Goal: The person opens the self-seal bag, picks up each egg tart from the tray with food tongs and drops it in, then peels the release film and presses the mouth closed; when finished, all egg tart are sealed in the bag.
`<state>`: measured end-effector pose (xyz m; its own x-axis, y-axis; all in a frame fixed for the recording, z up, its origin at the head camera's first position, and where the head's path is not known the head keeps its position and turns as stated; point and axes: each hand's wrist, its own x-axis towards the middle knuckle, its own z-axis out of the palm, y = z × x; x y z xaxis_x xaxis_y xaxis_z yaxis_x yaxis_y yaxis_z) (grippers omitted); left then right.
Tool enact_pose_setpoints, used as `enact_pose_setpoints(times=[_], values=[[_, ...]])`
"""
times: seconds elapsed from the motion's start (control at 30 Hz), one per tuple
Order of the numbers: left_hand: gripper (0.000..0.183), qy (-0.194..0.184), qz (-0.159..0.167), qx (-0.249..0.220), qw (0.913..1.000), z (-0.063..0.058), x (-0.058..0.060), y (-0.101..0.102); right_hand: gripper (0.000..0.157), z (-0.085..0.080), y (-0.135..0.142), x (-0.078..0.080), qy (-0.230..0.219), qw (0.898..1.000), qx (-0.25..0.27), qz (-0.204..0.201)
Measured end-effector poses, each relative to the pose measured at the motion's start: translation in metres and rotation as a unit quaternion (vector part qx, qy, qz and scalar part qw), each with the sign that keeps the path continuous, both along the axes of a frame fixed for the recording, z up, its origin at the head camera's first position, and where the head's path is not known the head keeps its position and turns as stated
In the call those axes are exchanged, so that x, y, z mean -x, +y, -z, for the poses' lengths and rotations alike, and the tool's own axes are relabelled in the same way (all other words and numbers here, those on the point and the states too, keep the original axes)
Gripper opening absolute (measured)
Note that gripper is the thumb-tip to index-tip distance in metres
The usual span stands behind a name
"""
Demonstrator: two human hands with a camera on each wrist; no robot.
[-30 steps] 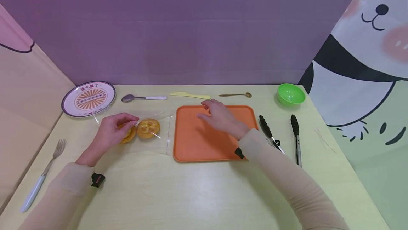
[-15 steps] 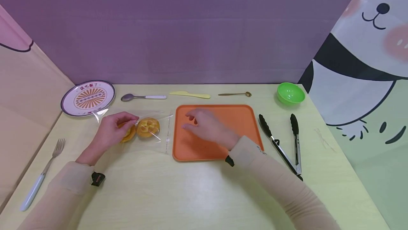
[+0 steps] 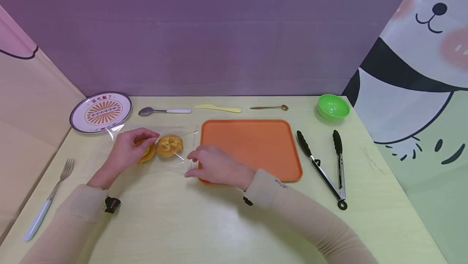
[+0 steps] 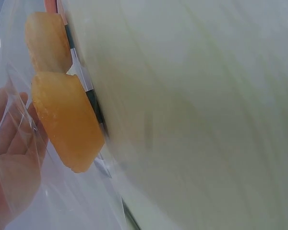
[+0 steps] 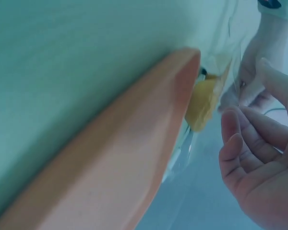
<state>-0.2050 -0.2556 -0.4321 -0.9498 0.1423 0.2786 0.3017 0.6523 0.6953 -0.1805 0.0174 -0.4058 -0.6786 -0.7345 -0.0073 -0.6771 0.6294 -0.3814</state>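
Note:
A clear plastic bag (image 3: 188, 162) lies left of the orange tray (image 3: 252, 146), with two round golden pastries in it. One pastry (image 3: 170, 146) is in full sight; the other pastry (image 3: 147, 154) is partly covered by my left hand (image 3: 129, 148). That hand pinches the bag's film between thumb and fingertips above the pastries. In the left wrist view both pastries (image 4: 67, 120) show through the film. My right hand (image 3: 219, 166) is over the tray's left edge, thumb and fingers spread apart at the bag's right end, nothing held in it.
A patterned plate (image 3: 102, 113), a spoon (image 3: 164, 111), a yellow knife (image 3: 218, 109), a small gold spoon (image 3: 269, 108) and a green bowl (image 3: 333, 107) line the back. Black-tipped tongs (image 3: 325, 170) lie right of the tray, a fork (image 3: 49, 199) at the left.
My right hand has moved left and toward me, from over the tray's middle to the bag's right end, uncovering the tongs. The left hand has stayed in place.

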Motion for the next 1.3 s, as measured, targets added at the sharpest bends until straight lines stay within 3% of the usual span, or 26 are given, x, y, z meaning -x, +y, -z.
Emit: enact_pose_setpoints(times=[0.43, 0.67, 0.83, 1.03, 1.3], values=[[0.009, 0.006, -0.002, 0.004, 1.0, 0.001, 0.0, -0.001, 0.036, 0.01, -0.022, -0.015, 0.087, 0.993, -0.072, -0.024], [0.009, 0.004, -0.006, 0.006, 1.0, 0.0, -0.002, -0.002, 0.013, 0.017, -0.04, -0.016, 0.101, 0.99, -0.093, -0.007], [0.009, 0.012, 0.001, 0.001, 0.9999, 0.0, -0.003, -0.002, 0.005, 0.021, -0.044, -0.015, 0.124, 0.988, -0.095, 0.017], [0.01, -0.009, -0.007, 0.009, 0.9999, -0.001, -0.003, -0.002, 0.009, 0.026, -0.045, -0.012, 0.145, 0.984, -0.096, 0.031], [0.009, 0.014, 0.011, 0.005, 0.9998, -0.002, -0.005, -0.001, 0.015, 0.025, -0.048, -0.009, 0.149, 0.98, -0.125, 0.032]])
